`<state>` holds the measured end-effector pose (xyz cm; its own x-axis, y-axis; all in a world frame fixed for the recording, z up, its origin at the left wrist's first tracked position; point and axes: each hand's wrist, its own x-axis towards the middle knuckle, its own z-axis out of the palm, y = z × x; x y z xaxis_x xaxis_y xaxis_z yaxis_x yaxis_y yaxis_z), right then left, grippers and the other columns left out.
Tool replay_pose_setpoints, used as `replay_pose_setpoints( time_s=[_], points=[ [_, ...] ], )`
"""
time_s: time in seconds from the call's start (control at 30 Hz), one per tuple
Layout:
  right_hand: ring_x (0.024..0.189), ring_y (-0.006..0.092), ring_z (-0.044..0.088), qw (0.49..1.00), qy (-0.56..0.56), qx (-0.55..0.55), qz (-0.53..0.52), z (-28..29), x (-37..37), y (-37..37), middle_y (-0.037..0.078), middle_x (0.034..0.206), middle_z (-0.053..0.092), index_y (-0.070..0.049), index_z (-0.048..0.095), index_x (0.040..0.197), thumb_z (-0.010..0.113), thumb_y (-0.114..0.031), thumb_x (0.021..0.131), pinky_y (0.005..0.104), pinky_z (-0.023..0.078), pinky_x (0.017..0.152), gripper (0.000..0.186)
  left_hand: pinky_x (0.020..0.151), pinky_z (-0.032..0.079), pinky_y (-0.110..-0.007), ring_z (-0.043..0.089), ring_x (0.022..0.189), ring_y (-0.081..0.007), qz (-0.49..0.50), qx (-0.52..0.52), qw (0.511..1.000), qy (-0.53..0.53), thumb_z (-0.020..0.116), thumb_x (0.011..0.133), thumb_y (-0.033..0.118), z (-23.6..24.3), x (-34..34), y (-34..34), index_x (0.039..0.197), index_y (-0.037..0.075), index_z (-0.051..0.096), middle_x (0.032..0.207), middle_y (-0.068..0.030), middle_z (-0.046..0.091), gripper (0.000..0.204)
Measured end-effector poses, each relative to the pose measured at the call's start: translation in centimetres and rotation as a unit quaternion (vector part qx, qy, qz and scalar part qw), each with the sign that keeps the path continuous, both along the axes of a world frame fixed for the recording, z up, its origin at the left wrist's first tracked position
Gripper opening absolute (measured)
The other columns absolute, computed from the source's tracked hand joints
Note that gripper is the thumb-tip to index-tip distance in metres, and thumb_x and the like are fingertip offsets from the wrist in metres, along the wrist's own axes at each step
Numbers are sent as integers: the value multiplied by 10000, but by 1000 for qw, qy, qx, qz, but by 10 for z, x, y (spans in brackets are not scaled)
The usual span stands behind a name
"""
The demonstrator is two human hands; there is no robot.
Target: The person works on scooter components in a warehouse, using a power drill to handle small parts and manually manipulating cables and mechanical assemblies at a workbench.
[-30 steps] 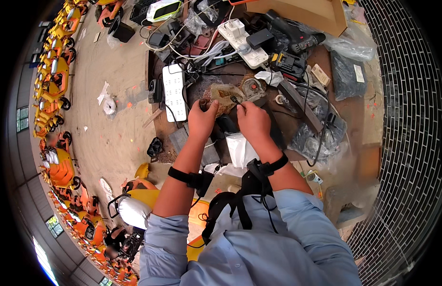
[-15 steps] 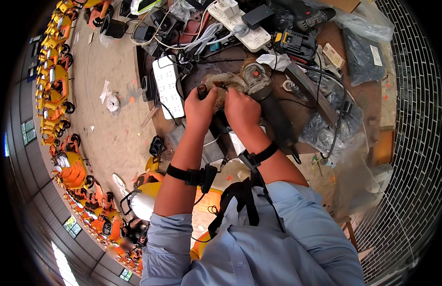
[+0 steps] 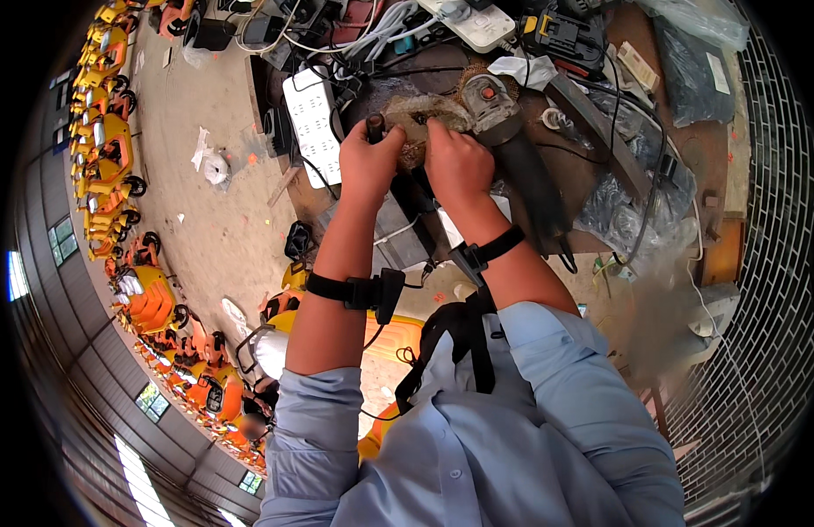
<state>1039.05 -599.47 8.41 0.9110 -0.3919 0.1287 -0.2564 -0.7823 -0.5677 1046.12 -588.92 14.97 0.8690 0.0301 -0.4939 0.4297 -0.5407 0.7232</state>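
Note:
My left hand [image 3: 369,162] is closed around a short dark brown cylinder [image 3: 375,127], whose round end sticks up past the fingers. Beside it, my right hand [image 3: 457,162] pinches with thumb and forefinger at something small and dark; the fingertips hide most of it. Under and between both hands lies a crumpled, brownish translucent plastic bag [image 3: 442,109]. Just right of the right hand rests an angle grinder [image 3: 532,171], its grey head toward the far side and its dark body slanting toward me. A rusty round piece shows behind its head.
A white power strip [image 3: 312,132] lies left of my hands, with tangled cables beyond it. At the far right are a black-and-yellow battery [image 3: 561,39], a metal bar [image 3: 597,132] and clear plastic bags [image 3: 640,206]. Several yellow-orange scooters [image 3: 104,158] line the left; a brick wall [image 3: 776,220] stands right.
The whole view has shifted slightly, so the bench things sit higher and further right. Both hands keep nearly the same grip, and the right fingertips have shifted a little.

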Motion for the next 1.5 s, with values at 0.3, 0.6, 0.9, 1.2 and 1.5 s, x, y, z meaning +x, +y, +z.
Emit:
replay_pose_setpoints(
  time_s=[0.3,0.6,0.9,1.2,1.5],
  points=[
    [740,290,696,999,-17,1,-30,-15,3,5,66,788,710,-145,682,1079,636,-179,888,431,554,606,200,560,485,-269,575,630,-121,8,13,999,30,716,818,243,-2,4,-1,1009,32,639,794,-25,635,295],
    [743,331,695,999,13,37,1,-8,3,1,110,790,704,-122,668,995,593,-147,895,457,548,609,128,492,437,-294,546,544,-126,29,-17,999,15,689,769,167,-2,9,-8,909,-2,625,704,-48,607,228],
    [766,384,681,980,135,146,-26,17,11,-5,164,825,706,-99,699,936,601,-272,924,502,537,678,199,550,473,-296,547,579,-136,13,26,999,25,710,787,221,6,9,-5,906,29,623,725,-26,597,242],
    [818,395,688,957,160,228,-82,22,20,-3,204,839,704,-37,696,886,583,-292,937,484,553,727,284,604,498,-293,601,695,-153,-9,52,997,55,691,784,231,24,11,-10,935,16,630,795,-53,659,270],
    [817,423,674,936,127,292,-152,21,17,-1,212,837,699,-47,702,905,559,-311,948,497,541,722,303,589,479,-291,609,695,-148,-17,49,997,56,678,787,215,24,11,-10,946,20,638,804,-60,671,255]
  ],
)
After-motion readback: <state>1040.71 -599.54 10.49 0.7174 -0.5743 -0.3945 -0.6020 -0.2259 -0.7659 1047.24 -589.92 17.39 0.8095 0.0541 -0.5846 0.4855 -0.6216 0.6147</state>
